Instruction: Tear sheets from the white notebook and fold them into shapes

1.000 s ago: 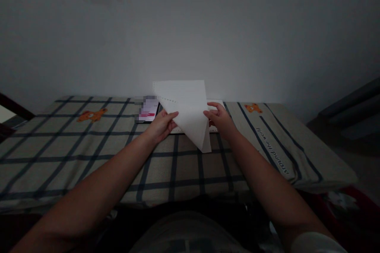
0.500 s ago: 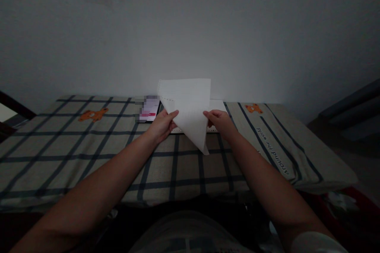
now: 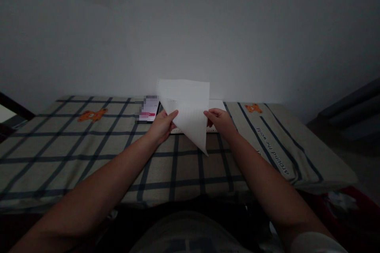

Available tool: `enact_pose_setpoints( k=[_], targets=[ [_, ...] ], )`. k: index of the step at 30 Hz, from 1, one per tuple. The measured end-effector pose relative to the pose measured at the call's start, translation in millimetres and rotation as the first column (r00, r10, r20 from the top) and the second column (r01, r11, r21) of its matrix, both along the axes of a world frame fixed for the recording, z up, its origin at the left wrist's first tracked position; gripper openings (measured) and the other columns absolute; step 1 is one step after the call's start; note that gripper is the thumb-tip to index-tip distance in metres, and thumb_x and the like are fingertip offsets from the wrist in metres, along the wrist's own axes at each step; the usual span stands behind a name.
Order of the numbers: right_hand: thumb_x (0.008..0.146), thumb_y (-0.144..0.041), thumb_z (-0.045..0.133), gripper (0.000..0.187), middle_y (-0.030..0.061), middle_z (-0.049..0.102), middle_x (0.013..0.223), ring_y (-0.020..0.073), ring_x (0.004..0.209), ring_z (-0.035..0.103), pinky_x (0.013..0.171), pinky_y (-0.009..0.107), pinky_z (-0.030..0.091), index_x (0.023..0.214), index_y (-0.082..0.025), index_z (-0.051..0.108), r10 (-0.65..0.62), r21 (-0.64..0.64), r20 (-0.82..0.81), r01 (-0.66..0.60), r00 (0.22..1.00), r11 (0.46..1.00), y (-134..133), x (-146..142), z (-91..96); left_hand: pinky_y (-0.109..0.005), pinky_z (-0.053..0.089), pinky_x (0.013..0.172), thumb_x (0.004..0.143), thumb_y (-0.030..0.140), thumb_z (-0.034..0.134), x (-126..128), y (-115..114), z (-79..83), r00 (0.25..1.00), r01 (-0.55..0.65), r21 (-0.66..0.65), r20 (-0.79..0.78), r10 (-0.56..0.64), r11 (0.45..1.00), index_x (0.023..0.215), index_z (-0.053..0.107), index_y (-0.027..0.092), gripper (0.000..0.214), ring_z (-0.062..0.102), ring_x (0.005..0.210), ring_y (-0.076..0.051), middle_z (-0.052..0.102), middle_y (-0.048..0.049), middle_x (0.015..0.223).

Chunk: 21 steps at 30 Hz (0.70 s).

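Left hand (image 3: pixel 160 127) pinches the punched loose-leaf paper (image 3: pixel 190 104) by its slanted side, right hand (image 3: pixel 220 119) by the opposite edge; it's up between them, likely light, floppy, easily creased, best gripped gently at edges.

Readable: "around the world", dark lettering (image 3: pixel 272 151) on the checked cloth (image 3: pixel 190 166), right side of frame, slanted and upside down to me. Letter fragment (image 3: pixel 257 151) at the edge of my right forearm (image 3: pixel 261 176), mostly hidden, can't tell which letter. Phone (image 3: pixel 152 106), centre-left: screen marks too small, part pixelated. Print on my shirt (image 3: pixel 190 241), bottom edge: too dark to read.
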State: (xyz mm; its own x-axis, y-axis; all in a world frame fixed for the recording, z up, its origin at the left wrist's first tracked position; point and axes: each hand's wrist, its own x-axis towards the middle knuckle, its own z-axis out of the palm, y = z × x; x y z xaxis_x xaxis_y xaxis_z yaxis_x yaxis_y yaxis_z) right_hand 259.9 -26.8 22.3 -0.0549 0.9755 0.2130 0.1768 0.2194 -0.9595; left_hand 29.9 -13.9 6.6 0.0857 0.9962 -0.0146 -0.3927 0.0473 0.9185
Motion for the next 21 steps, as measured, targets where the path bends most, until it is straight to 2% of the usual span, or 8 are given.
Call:
enact_pose_setpoints(
  k=[10, 15, 18, 21],
  targets=[
    [0.083, -0.056, 0.061, 0.039, -0.0003, 0.059, 0.051, 0.0129, 0.047, 0.053, 0.048, 0.026, 0.041, 0.069, -0.019, 0.065, -0.036, 0.012, 0.090, 0.035, 0.995, 0.999, -5.5, -2.1, 6.9, -0.027, 0.059, 0.073, 0.070, 0.031, 0.086, 1.9, -3.6, 1.7, 1.000, -0.022, 0.019, 0.019, 0.021, 1.000, 0.109, 0.068, 0.015, 0.046, 0.072, 0.093, -0.022, 0.076, -0.0127, 0.115],
    [0.084, -0.054, 0.059, 0.039, -0.0001, 0.059, 0.052, 0.0138, 0.048, 0.054, 0.050, 0.028, 0.042, 0.067, -0.020, 0.064, -0.062, 0.037, 0.122, 0.058, 0.991, 0.998, -7.2, -2.8, 7.3, -0.030, 0.060, 0.077, 0.067, 0.033, 0.087, 3.2, -3.3, 2.1, 0.999, -0.052, 0.017, 0.005, 0.052, 0.998, 0.110, 0.067, 0.015, 0.050, 0.072, 0.095, -0.024, 0.076, -0.0128, 0.113],
    [0.084, -0.054, 0.059, 0.038, -0.0004, 0.058, 0.052, 0.0146, 0.049, 0.054, 0.050, 0.028, 0.042, 0.069, -0.020, 0.064, -0.076, 0.054, 0.123, 0.070, 0.989, 0.996, -6.7, -2.8, 6.6, -0.031, 0.060, 0.077, 0.068, 0.033, 0.087, 1.5, -3.2, 5.0, 1.000, -0.017, 0.017, -0.014, 0.017, 1.000, 0.110, 0.067, 0.016, 0.051, 0.072, 0.095, -0.023, 0.076, -0.0121, 0.111],
    [0.083, -0.053, 0.060, 0.035, -0.0013, 0.057, 0.051, 0.0147, 0.049, 0.054, 0.051, 0.028, 0.042, 0.070, -0.021, 0.065, -0.123, 0.094, 0.108, 0.113, 0.986, 0.989, -6.5, -3.4, 6.3, -0.029, 0.061, 0.073, 0.068, 0.035, 0.088, -0.6, -4.8, 7.7, 0.997, 0.078, 0.009, -0.017, -0.078, 0.997, 0.110, 0.067, 0.016, 0.050, 0.072, 0.090, -0.022, 0.076, -0.0116, 0.109]
  ],
)
